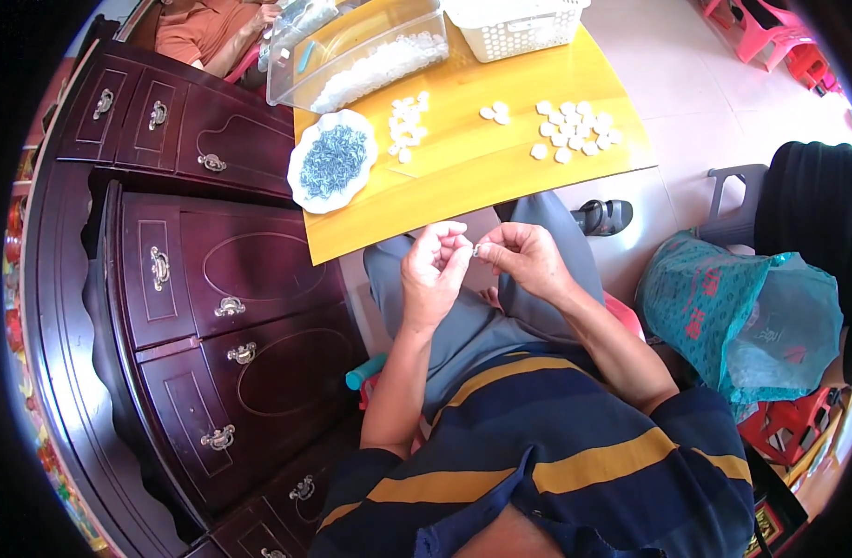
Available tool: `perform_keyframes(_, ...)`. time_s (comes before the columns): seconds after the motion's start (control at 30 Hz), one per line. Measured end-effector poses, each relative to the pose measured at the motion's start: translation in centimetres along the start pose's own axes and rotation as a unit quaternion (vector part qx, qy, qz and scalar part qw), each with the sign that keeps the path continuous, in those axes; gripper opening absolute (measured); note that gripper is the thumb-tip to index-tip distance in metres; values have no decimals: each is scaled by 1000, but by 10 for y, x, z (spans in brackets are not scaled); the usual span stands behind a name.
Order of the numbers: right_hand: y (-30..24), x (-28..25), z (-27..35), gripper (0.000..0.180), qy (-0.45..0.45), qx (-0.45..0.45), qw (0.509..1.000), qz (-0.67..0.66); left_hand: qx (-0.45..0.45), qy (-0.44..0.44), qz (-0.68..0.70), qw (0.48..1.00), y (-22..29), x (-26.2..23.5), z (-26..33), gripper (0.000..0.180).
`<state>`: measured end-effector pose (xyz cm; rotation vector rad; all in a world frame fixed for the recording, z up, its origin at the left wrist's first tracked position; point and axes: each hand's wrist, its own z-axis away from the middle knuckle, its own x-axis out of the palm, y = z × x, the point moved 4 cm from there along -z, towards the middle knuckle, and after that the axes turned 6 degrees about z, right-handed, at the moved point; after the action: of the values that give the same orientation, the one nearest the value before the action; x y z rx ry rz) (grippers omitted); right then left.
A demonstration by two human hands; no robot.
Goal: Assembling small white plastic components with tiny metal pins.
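In front of my lap, just off the table's near edge, my left hand (435, 267) and my right hand (526, 255) meet at the fingertips. A tiny whitish piece (477, 250) shows at the right thumb and forefinger; its kind is too small to tell. The left thumb and forefinger are pinched close beside it, and what they hold is hidden. On the yellow table (472, 172), a white scalloped plate (297, 186) holds a heap of small blue-grey slivers (334, 161). Small white pieces lie in a loose group (406, 126), a trio (495, 113) and a larger cluster (574, 128).
A clear bin (282, 82) with many white pieces stands at the table's back, beside a white perforated basket (523, 33). Dark wooden drawers (244, 270) line the left. A teal bag (695, 307) and a grey stool (728, 200) are at right. Another person (198, 37) sits far left.
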<state>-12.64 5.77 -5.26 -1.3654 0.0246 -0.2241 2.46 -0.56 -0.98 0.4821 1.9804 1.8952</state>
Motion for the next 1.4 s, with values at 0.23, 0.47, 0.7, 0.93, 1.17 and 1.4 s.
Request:
perform_keyframes(0.23, 1, 1, 0, 14, 8, 12, 999, -43, 3, 1, -2, 1000, -1, 3, 0, 26)
perform_keyframes(0.47, -2, -3, 0, 12, -7, 29, 999, 22, 25, -14, -45, 999, -1, 5, -3, 26)
perform_keyframes(0.7, -2, -7, -1, 13, -17, 37, 999, 9, 17, -23, -78, 997, 0, 8, -7, 24)
perform_keyframes(0.93, -6, -13, -7, 13, -34, 24, 996, -74, 7, -69, -30, 997, 8, 11, -20, 28)
perform_keyframes(1.17, -11, -30, -9, 14, -6, 15, 996, -92, 8, -55, -20, 998, 16, 9, -44, 26)
perform_keyframes(1.4, -16, -36, -8, 13, 0, 20, 992, -125, 29, -43, -128, 990, -2, 10, -75, 32)
